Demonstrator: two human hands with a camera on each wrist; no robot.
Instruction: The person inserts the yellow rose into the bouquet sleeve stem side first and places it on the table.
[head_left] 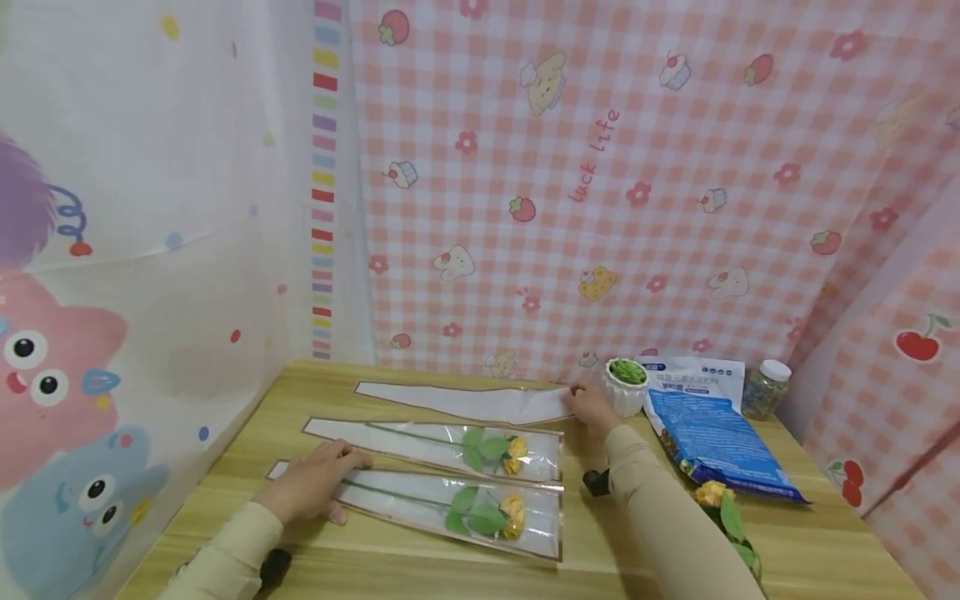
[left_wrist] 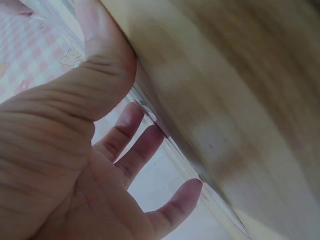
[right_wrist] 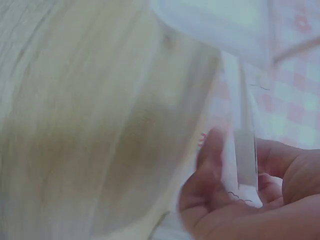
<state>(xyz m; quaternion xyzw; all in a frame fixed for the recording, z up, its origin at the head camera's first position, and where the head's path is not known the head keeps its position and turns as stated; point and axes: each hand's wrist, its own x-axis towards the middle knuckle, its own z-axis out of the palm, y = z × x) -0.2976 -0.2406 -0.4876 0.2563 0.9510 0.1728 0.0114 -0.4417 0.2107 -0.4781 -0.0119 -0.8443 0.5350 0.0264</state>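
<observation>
The right hand pinches the right, wider end of the far sleeve, a long tapering white wrapper with a dark edge that lies across the far part of the table. Its thumb and fingers close round the thin material, as the right wrist view also shows.

The left hand is at the narrow left end of the near sleeve, its fingers loosely spread rather than clasped (whether they press on the wrapper I cannot tell).

Between the far and near wrappers lies the middle sleeve. The middle and near ones each hold a yellow flower, the middle flower and the near flower, with blooms to the right and stems to the left.

Just right of the right hand stands a white ridged pot with a green plant. Farther right are a white packet, a blue packet and a white-lidded jar. A loose yellow flower lies nearer, beside the right forearm.
</observation>
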